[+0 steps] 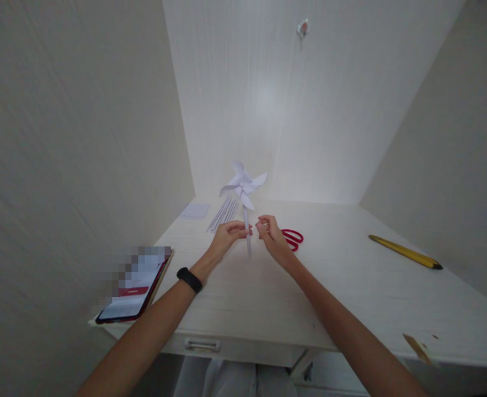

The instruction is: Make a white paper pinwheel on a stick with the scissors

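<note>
A white paper pinwheel stands upright on a thin white stick above the pale desk. My left hand, with a black band on the wrist, pinches the stick from the left. My right hand is curled just right of the stick, its fingertips close to it; whether they touch it is unclear. Red-handled scissors lie right behind my right hand.
A bundle of thin white sticks and a small paper sheet lie at the back left. A phone rests on the desk's left front corner. A yellow ruler-like tool lies at the right. A drawer handle sits below the front edge.
</note>
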Action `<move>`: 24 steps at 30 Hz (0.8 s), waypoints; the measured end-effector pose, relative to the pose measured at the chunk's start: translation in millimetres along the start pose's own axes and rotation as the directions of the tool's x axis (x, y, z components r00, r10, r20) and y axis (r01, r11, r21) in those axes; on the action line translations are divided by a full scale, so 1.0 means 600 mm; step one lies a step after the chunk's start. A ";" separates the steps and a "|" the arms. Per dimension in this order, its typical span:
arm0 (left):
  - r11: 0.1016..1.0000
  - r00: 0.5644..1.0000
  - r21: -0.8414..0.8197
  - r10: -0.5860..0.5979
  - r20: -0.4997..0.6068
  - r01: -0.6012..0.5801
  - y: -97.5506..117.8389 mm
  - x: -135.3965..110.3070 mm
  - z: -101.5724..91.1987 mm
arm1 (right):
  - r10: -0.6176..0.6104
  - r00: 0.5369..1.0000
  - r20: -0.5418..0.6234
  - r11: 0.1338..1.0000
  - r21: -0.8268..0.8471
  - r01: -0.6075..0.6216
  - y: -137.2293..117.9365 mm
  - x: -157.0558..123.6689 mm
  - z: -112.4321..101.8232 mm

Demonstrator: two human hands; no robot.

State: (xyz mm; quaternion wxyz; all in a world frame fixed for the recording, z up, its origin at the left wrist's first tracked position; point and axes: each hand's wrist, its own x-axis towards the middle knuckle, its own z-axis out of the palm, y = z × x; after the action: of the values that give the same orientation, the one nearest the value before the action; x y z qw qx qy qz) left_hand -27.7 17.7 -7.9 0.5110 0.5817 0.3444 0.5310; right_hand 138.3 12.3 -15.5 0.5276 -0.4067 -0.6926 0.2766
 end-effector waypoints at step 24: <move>1.000 0.999 -0.003 0.011 0.042 -0.010 -0.019 0.005 0.001 | 0.053 0.998 -0.016 0.932 -0.357 -0.055 -0.144 0.003 0.000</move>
State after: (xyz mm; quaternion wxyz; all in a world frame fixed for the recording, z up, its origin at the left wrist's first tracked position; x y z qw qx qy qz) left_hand -24.7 23.0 -17.9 0.5161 0.5938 0.3298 0.5218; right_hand 114.4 -30.8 55.4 0.4394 -0.5156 -0.7182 0.1591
